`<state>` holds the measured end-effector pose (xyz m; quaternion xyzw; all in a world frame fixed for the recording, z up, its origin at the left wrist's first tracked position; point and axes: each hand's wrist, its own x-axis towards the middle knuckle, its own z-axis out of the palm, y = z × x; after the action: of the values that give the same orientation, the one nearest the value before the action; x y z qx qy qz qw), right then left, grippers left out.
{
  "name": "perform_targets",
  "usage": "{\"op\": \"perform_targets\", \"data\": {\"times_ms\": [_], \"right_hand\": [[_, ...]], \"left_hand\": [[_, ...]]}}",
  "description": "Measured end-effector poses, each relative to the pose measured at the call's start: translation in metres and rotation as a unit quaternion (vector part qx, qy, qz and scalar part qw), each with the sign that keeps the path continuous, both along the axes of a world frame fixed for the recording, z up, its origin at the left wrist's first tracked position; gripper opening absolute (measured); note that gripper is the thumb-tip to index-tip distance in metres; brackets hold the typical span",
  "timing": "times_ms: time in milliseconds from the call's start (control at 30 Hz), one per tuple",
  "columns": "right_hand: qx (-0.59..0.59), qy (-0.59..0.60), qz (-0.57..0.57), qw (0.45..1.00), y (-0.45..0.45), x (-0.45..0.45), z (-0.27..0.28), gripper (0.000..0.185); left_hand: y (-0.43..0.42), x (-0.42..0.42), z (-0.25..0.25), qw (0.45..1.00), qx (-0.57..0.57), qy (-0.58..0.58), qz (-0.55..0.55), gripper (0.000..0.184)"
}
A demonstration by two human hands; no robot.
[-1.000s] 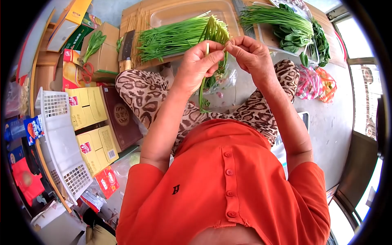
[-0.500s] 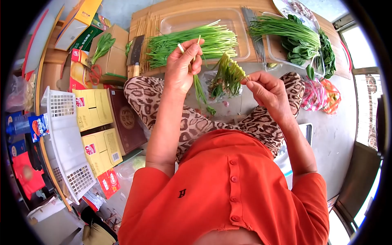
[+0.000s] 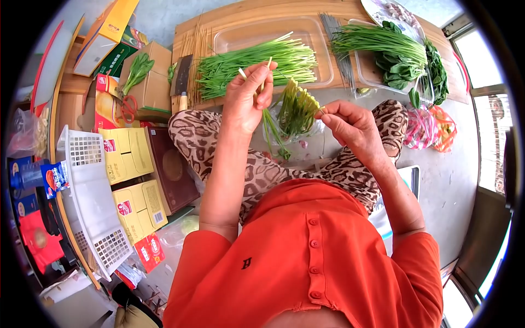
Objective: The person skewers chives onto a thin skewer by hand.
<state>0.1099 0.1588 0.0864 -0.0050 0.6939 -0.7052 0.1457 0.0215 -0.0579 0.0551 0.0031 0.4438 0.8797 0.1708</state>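
Both hands are raised above the lap, near the front edge of the wooden board point(image 3: 232, 12). Green stalks point(image 3: 268, 123) are gripped in the closed left hand point(image 3: 245, 104); their pale ends are seen above the fingers, and leafy tips are left trailing below. A hanging bunch point(image 3: 295, 112) is suspended between the hands, its pale stalk ends lined up in a slanting row and its leaves pointing down. The lower end of that row is pinched between thumb and forefinger of the right hand point(image 3: 350, 127); what exactly is pinched there is too small to tell. Clear plastic point(image 3: 317, 129) is seen behind the bunch.

On the board, a pile of chives point(image 3: 257, 65) is laid partly in a clear tray point(image 3: 246, 39). Thin wooden sticks point(image 3: 202, 46) and a knife point(image 3: 185, 74) are placed to its left, grey rods point(image 3: 340, 52) to its right. Farther right, long greens point(image 3: 377, 41) are set beside broad-leafed greens point(image 3: 394, 68).
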Motion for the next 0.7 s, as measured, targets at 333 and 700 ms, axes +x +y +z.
{"op": "perform_targets", "data": {"times_ms": [333, 700], "right_hand": [[-0.002, -0.005, -0.004, 1.0, -0.0034, -0.001, 0.0012, 0.018], [-0.005, -0.003, 0.005, 1.0, -0.0038, -0.0006, 0.001, 0.018]], "left_hand": [[0.0, 0.0016, -0.0008, 0.999, 0.029, -0.009, -0.019, 0.021], [-0.0005, 0.0041, -0.0008, 0.999, 0.041, -0.012, -0.018, 0.017]]}}
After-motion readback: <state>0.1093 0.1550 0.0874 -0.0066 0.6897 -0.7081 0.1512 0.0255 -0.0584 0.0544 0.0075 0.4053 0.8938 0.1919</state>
